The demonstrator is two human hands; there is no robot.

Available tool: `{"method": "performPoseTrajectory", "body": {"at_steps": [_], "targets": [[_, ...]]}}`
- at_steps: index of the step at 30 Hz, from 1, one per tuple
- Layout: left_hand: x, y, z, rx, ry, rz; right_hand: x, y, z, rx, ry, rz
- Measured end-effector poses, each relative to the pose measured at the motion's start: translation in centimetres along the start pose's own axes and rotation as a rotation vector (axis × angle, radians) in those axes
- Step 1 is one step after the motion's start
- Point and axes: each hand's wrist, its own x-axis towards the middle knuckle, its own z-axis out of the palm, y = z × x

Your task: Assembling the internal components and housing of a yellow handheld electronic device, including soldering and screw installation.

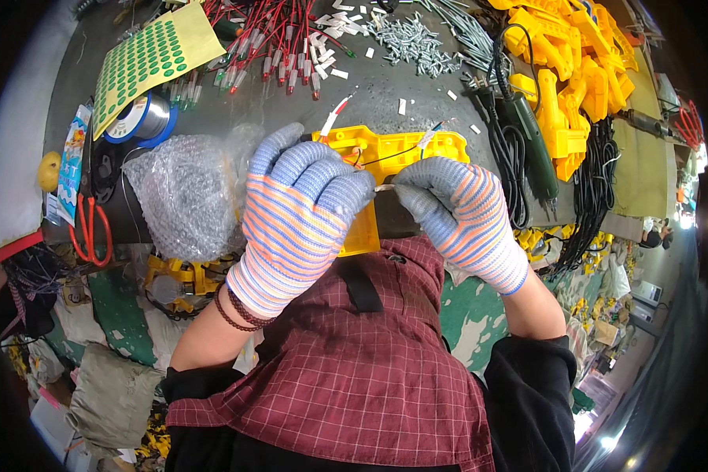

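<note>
Both hands wear striped knit gloves with blue-grey fingers. A yellow plastic housing (393,148) lies on the bench at my fingertips, its handle part hanging over the near edge. My left hand (299,204) is closed at the housing's near side, thumb and forefinger pressed together. From there a short pale wire end (384,187) sticks out, and the bent fingers of my right hand (464,208) pinch its other side. A black wire (389,156) crosses the housing, and a red and white wire pair (337,118) rises from its left end. My fingers hide part of the housing's inside.
At the back lie red-wired indicator lamps (279,59), white sleeves (330,31) and screws (413,47). Yellow housings (574,71) and a green electric screwdriver (531,141) are on the right. Bubble wrap (185,193), a solder spool (141,119) and orange-handled scissors (92,236) are left.
</note>
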Motion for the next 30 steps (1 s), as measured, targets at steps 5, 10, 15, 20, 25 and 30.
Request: {"method": "performPoseTrajectory", "body": {"at_steps": [5,10,15,20,25,30], "targets": [[0.3,0.5,-0.1,0.004,-0.020,-0.034,0.0,0.5,0.1,-0.056,0.010,-0.043],[0.4,0.4,0.0,0.020,-0.024,-0.015,-0.1,1.1,0.2,0.059,0.037,-0.101],[0.6,0.4,-0.2,-0.056,-0.054,-0.035,-0.5,1.5,-0.1,-0.035,0.059,-0.186],[0.7,0.6,-0.2,-0.044,-0.055,0.008,-0.5,1.3,-0.3,-0.314,0.062,-0.313],[0.1,0.1,0.4,-0.090,0.111,-0.051,-3.5,2.2,-0.8,0.049,0.329,-0.167],[0.5,0.6,0.4,-0.166,0.150,-0.090,-9.2,6.1,-1.7,-0.228,0.115,-0.118]]}}
